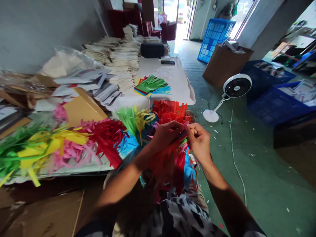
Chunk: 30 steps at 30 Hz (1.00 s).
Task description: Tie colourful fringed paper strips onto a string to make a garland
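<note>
My left hand (165, 134) and my right hand (200, 141) are close together over my lap. The left fingers are closed on the upper edge of a red fringed tissue paper (164, 164), whose strips hang down blurred. With thumb and forefinger, my right hand pinches a small pink twisted end of tissue paper (185, 124). Blue fringed paper (189, 169) hangs below my right hand. Just beyond the hands lies a bunch of red-orange fringed paper (168, 110). Green fringe (127, 119) and yellow fringe (142, 119) stick up left of it.
Green, yellow, pink and dark red fringes (108, 135) cover the table's left side. A stack of coloured fringed sheets (150, 84) lies farther back, beside piles of cream sheets (123, 62). A white fan (211, 116), cardboard box (225, 62) and blue crates (281, 102) stand on the right.
</note>
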Motion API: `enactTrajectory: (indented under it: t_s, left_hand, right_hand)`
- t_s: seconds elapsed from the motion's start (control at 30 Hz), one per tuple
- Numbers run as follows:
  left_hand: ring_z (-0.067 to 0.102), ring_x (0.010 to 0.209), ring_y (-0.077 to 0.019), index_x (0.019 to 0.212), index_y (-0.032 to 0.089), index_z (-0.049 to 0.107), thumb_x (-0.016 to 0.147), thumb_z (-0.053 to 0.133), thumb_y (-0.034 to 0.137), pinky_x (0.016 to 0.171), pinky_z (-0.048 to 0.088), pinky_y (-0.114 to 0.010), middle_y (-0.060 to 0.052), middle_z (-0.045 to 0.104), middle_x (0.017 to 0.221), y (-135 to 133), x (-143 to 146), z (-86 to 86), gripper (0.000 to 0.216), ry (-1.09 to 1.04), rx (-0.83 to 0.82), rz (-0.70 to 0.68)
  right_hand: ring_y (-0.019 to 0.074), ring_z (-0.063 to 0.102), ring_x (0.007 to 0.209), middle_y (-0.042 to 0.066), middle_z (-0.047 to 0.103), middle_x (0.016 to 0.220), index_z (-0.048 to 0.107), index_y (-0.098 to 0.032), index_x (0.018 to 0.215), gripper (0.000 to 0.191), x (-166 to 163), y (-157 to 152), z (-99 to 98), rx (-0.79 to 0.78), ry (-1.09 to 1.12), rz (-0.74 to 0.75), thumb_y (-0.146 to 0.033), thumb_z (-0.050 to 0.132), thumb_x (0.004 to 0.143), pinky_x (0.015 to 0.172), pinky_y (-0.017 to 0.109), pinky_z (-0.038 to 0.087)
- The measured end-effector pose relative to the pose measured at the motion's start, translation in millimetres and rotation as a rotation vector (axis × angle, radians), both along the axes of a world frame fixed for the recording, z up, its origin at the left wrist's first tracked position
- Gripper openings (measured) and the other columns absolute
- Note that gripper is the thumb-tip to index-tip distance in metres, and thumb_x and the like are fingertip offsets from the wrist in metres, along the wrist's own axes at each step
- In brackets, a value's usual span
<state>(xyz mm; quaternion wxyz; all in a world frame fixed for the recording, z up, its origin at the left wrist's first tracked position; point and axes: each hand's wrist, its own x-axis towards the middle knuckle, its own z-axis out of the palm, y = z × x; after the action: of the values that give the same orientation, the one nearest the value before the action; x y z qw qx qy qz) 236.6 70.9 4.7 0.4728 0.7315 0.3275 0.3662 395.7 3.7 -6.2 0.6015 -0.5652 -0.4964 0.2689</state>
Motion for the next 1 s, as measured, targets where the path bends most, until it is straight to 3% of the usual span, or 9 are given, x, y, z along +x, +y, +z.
enactTrajectory:
  t_s: [0.4,0.8,1.0]
  left_hand:
    - [0.074,0.077,-0.0162,0.102,0.021,0.082,0.095,0.069,0.038,0.071,0.056,-0.024,-0.004,0.083,0.092,-3.5,-3.4,-5.9,0.022,0.034,0.165,0.073]
    - [0.074,0.074,-0.0157,0.095,0.019,0.08,0.091,0.076,0.043,0.063,0.055,-0.022,-0.004,0.08,0.085,-8.1,-0.9,-5.8,0.024,-0.163,-0.055,0.152]
    - [0.064,0.059,-0.0117,0.092,0.017,0.075,0.082,0.084,0.052,0.054,0.05,-0.022,-0.002,0.074,0.073,0.6,-7.1,-3.6,0.038,-0.308,-0.285,0.061]
  right_hand:
    - [0.0109,0.033,0.052,-0.007,0.04,0.059,0.061,-0.023,0.08,0.037,-4.4,-2.1,-2.8,-0.038,-0.07,0.026,-0.054,0.064,0.1,0.051,0.026,0.026]
    - [0.0109,0.033,0.054,-0.006,0.041,0.06,0.063,-0.022,0.081,0.036,-4.7,-4.0,-0.2,-0.063,-0.099,0.034,-0.053,0.063,0.1,0.051,0.026,0.025]
    - [0.0107,0.032,0.052,-0.006,0.042,0.059,0.063,-0.022,0.08,0.039,-6.0,-1.5,0.9,-0.078,-0.068,0.058,-0.055,0.064,0.099,0.05,0.026,0.025]
